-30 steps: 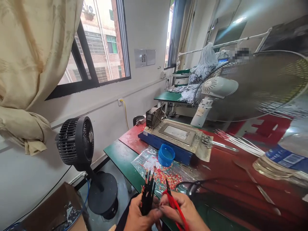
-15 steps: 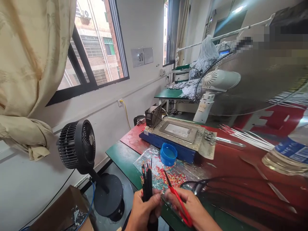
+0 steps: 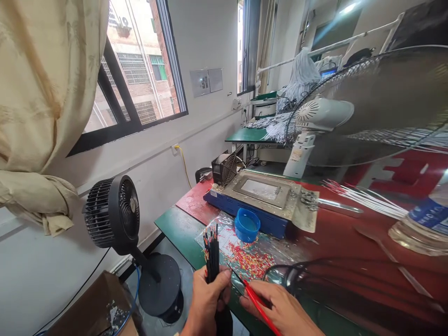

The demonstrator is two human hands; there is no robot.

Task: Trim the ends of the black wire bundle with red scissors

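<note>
Red-and-green worktop, blue-sided machine set on it, clear plastic sheet spread in front, black cable bundle gripped upright near the sheet by the left hand's fingers, red-handled tool grasped by the right hand's fingers, red and yellow scraps strewn there.

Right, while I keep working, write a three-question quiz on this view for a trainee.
1. Multiple choice: what is in the right-hand grip?
A) a yellow cord
B) a red-handled tool
C) a clear bottle
2. True or false: the blue container stands on the near side of the blue-sided machine.
3. Fill in: the left-hand grip holds a bundle of black ____.

Key:
1. B
2. True
3. cables
</note>
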